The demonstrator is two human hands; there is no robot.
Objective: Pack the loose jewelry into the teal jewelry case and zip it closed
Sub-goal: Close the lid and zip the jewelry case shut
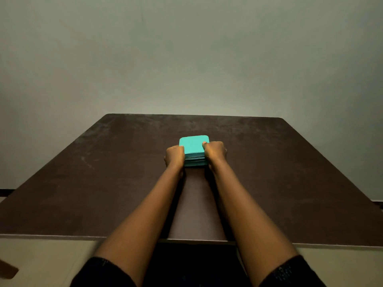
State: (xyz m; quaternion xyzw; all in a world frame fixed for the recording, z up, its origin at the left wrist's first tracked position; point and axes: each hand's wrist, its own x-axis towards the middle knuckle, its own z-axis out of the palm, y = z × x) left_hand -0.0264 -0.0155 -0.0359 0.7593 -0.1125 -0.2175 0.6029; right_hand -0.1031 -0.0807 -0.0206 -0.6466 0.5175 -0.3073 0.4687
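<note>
1 teal jewelry case (193,146), lid down, 1 table (290,172), 2 hands gripping it

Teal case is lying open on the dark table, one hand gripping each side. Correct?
Not quite. The teal case is shut, its lid down flat on the base, not open. The rest holds: it sits on the dark table, with the left hand gripping its left side and the right hand its right. The head view shows this.
</note>
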